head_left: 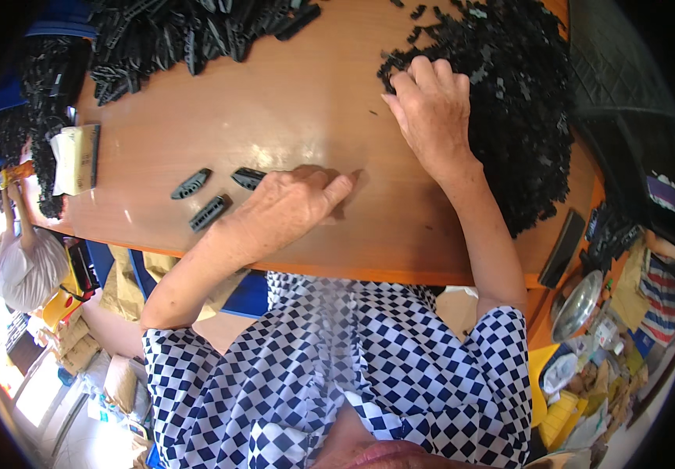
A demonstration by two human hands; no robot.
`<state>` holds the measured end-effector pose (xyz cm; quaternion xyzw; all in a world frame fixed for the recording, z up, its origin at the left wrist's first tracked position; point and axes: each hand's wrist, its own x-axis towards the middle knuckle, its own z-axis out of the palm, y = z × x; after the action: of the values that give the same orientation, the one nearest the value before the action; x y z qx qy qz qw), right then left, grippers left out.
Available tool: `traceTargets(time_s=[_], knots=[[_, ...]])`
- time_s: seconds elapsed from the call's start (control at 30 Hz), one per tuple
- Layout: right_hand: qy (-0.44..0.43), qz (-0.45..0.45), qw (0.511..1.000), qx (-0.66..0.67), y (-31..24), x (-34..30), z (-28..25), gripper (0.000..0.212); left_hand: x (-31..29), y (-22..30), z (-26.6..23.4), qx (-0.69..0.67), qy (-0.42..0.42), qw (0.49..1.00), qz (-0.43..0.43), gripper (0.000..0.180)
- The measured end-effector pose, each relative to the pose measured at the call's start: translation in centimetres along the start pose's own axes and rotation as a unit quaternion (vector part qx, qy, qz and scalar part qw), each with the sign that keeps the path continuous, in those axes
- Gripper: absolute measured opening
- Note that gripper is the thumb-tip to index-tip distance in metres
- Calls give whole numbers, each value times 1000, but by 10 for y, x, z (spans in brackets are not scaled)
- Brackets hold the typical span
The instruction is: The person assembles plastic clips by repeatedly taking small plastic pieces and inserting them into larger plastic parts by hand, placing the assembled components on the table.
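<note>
Three black oblong plastic pieces (211,195) lie apart on the orange wooden counter (291,109), beside the left hand (287,207), resting flat and holding nothing. Right hand (431,105) digs, fingers curled, into the heap of small black plastic parts (525,102); its grip is hidden.

Both bare forearms come up from short checked sleeves and stretch out over the tabletop. The left hand (291,205) lies low and nearly flat, knuckles up, fingers curled loosely together — thumb stretched out to the right with its tip pressed down. The right hand (431,105) reaches further out, wrist straight, palm down, its fingers bent and spread a little — their tips are hidden from here.
</note>
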<state>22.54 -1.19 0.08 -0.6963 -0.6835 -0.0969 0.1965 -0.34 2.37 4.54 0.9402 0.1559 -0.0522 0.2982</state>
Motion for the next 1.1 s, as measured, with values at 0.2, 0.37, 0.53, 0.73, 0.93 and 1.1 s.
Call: traceTargets(time_s=[0.2,0.37,0.53,0.73,0.93,1.1], knots=[[-19,-16,999,22,4,-1,5,14,31,-34,-34,187,81,979,-10,43],[-20,304,713,631,-7,-9,-24,13,94,-105,-54,237,281,925,-96,30],[-41,301,385,871,-1,-36,-32,10,114,-108,-52,326,263,905,-70,8],[-39,283,370,884,-9,-56,-42,11,108,-110,-49,226,242,933,-141,25],[-23,346,526,776,-28,-63,-58,11,81,-94,-15,-349,294,882,-114,31],[63,335,592,730,-52,-64,-51,12,49,-15,9,-714,209,668,-1,39]])
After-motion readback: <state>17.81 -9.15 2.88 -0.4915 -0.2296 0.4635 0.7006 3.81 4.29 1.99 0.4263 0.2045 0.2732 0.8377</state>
